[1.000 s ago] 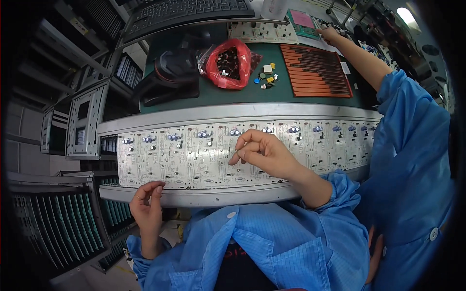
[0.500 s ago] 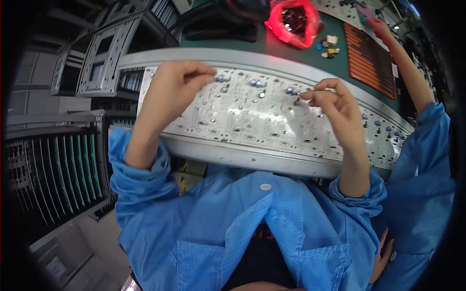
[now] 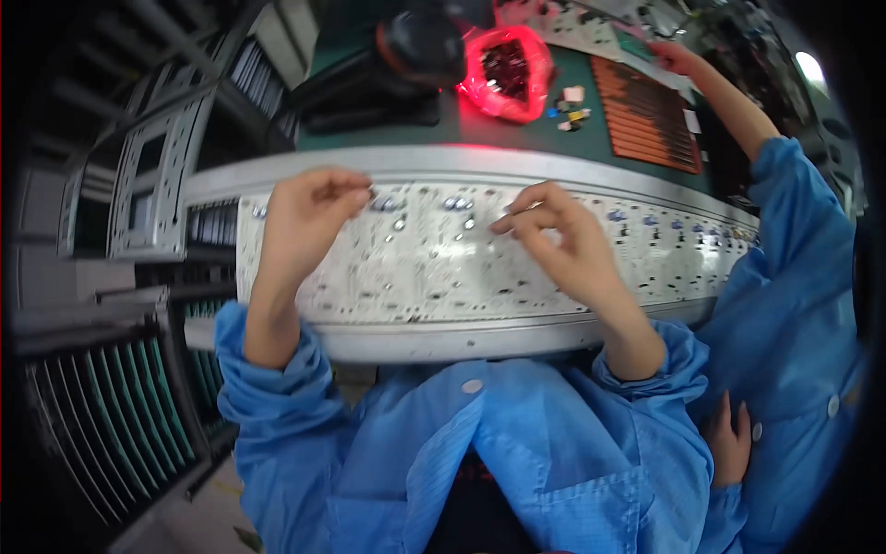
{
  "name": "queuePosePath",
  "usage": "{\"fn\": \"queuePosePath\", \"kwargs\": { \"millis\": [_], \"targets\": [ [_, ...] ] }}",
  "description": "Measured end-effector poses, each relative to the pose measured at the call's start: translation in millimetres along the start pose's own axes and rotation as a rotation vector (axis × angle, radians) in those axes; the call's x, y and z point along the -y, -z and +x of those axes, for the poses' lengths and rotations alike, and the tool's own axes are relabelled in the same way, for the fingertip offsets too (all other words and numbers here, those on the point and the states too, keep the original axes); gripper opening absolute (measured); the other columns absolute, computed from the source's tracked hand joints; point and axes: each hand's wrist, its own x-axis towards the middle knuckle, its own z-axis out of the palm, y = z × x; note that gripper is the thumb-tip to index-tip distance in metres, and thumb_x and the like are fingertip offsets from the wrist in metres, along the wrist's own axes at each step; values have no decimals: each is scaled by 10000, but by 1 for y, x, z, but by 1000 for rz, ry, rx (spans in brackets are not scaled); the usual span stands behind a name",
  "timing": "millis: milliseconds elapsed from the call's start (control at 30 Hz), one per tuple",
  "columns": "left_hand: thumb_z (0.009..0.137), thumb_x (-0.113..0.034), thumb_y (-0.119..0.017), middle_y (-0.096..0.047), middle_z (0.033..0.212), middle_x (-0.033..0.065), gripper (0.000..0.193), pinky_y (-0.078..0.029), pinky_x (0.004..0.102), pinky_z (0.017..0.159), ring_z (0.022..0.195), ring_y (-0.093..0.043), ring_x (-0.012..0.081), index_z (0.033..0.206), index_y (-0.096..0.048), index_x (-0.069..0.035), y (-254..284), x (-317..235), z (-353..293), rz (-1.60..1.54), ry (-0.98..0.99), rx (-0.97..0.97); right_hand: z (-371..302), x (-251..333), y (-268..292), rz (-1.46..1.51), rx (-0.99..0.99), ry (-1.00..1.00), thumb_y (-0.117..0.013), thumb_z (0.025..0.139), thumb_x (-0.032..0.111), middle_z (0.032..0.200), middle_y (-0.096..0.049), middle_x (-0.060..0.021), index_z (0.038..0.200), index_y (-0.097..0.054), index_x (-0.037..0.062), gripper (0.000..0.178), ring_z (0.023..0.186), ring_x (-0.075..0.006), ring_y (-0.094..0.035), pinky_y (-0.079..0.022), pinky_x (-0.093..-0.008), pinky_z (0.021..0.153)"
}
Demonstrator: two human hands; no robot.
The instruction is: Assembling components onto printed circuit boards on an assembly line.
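Observation:
A long white circuit board (image 3: 415, 282) lies in a metal rail frame in front of me, dotted with small parts and clusters of blue round components (image 3: 457, 203). Over its far left part, my left hand (image 3: 309, 226) is closed in a pinch beside one blue cluster. Something tiny and dark shows at its fingertips, too small to name. My right hand (image 3: 568, 245) hovers over the middle of the board, thumb and fingers pinched together. What sits between those fingertips cannot be made out. This hand hides part of the board beneath it.
Beyond the rail (image 3: 443, 159) lie a red-lit bag (image 3: 508, 74) of small dark parts, a black device (image 3: 415, 51), loose coloured pieces (image 3: 572, 109) and an orange slotted tray (image 3: 646, 115). A co-worker's hand (image 3: 678, 60) reaches over at far right. Board racks (image 3: 111, 406) stand left.
The view has shifted, so the bench sits lower and further left in it. My right hand has moved left along the board, over a blue cluster. My left hand stays by its cluster.

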Motion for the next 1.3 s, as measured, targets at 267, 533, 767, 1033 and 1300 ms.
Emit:
{"fn": "queuePosePath", "kwargs": {
  "millis": [267, 533, 767, 1033, 1300],
  "targets": [
    [853, 10, -655, -682, 854, 63, 170, -494, 190, 697, 738, -608, 76, 1012, -662, 68, 0, 0, -1, -46, 13, -32, 21, -3, 41, 71, -120, 36, -535, 920, 69, 947, -712, -112, 1070, -512, 6, 164, 850, -103, -620, -479, -248, 775],
    [850, 7, -659, -682, 862, 57, 167, -488, 184, 704, 746, -606, 70, 1009, -664, 61, 1, -2, 1, -61, 13, -74, 63, -6, 71, 170, -249, 88, -558, 923, 89, 921, -700, -120, 1060, -515, -9, 174, 842, -95, -614, -475, -229, 749],
    [848, -3, -665, -682, 856, 47, 165, -487, 187, 710, 750, -606, 66, 1004, -672, 50, 3, 1, -5, -29, 5, -122, 46, 2, 45, 271, -29, 131, -565, 917, 82, 931, -695, -120, 1064, -526, -11, 179, 849, -98, -620, -481, -228, 754],
    [844, -32, -674, -689, 850, 45, 163, -493, 188, 708, 774, -630, 76, 989, -683, 43, 6, 8, 3, -33, -48, -116, 34, 4, 30, 153, 38, 103, -543, 954, 88, 966, -694, -125, 1107, -517, -4, 180, 928, -126, -635, -482, -236, 817],
    [829, -44, -688, -701, 837, 74, 157, -504, 195, 669, 752, -646, 89, 968, -690, 29, 14, 12, 1, 10, -111, -159, 21, 7, -19, 3, 86, 71, -536, 966, 85, 1010, -689, -129, 1114, -505, -13, 180, 978, -126, -625, -464, -254, 881]
  ]
}}
